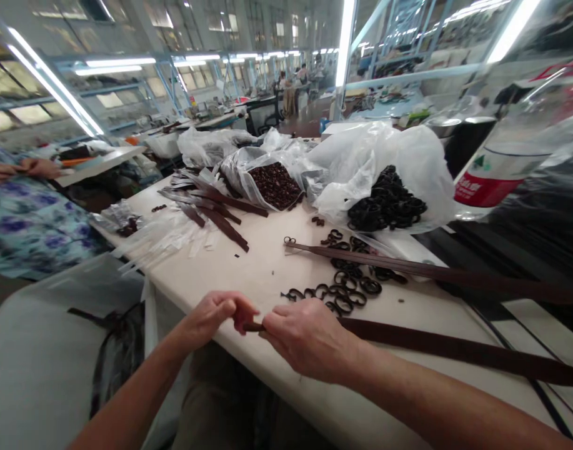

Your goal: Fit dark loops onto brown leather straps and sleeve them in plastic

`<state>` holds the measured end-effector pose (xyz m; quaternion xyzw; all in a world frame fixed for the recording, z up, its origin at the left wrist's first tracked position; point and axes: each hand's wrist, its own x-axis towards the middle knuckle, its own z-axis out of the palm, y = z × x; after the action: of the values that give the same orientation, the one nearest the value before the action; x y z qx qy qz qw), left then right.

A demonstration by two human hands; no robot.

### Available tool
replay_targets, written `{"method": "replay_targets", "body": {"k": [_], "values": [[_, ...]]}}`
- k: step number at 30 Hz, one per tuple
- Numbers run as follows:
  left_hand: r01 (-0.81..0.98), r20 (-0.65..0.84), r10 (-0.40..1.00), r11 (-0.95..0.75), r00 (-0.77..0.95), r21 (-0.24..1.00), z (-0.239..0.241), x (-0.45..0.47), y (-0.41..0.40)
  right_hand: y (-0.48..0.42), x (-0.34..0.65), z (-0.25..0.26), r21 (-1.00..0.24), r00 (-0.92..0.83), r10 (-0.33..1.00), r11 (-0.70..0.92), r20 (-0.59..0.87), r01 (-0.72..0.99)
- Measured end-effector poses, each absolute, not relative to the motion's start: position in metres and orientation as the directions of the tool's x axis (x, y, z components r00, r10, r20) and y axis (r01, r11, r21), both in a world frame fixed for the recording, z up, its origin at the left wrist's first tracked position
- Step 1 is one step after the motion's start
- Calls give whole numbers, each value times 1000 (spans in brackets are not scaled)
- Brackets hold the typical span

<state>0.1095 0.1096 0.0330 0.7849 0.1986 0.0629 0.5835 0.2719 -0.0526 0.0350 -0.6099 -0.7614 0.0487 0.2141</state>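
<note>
While the right hand pinches a brown strap close to its tip, over the near edge of the pale surface, the left hand curls its fingers around that tip, though whether they press on it I cannot tell. The strap trails off rightward, nearer the person than the dark rings.

Dark brown strap, cream table
</note>
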Motion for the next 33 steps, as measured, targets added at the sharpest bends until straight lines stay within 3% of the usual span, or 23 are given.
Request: {"method": "replay_targets", "body": {"k": [3, 5, 10, 16, 19, 25, 33], "values": [[241, -47, 588, -257, 808, 936, 27, 160, 143, -53, 271, 35, -360, -160, 943, 262, 291, 896], [249, 34, 635, -351, 772, 903, 18, 198, 158, -53, 268, 32, -367, -171, 940, 276, 294, 888], [264, 176, 483, -708, 858, 655, 2, 282, 173, -53, 267, 31, -378, -167, 923, 301, 348, 875], [204, 185, 319, -863, 930, 462, -13, 355, 170, -53, 278, 43, -389, -95, 873, 308, 478, 868], [198, 157, 273, -905, 949, 377, -23, 379, 167, -53, 280, 41, -392, -75, 855, 312, 514, 865], [297, 128, 331, -927, 935, 227, -32, 381, 175, -51, 280, 37, -405, -74, 877, 293, 475, 866], [420, 116, 437, -896, 892, 144, -27, 325, 203, -49, 274, 34, -391, -100, 913, 266, 396, 881]]}}
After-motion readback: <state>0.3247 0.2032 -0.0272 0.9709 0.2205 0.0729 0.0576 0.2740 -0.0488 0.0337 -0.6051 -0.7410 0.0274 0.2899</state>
